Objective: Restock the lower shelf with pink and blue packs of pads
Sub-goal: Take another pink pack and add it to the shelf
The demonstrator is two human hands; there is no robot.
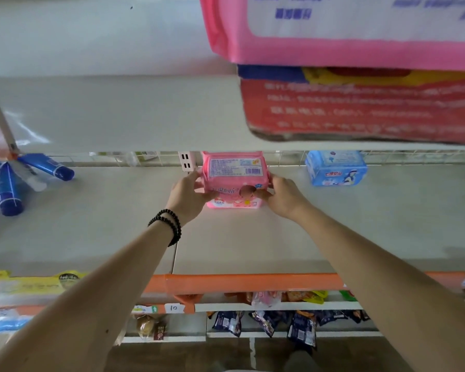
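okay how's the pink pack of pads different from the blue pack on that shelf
The pink pack is gripped at both ends by the left hand and right hand; the blue pack sits untouched. The pink pack is mid-shelf; the blue pack sits farther right, nearer the wire back. Both are soft rectangular packs on one shelf.

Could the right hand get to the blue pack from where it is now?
Probably yes: the blue pack stands alone to the right hand's right, bare shelf between, but it must first let go of the pink pack.
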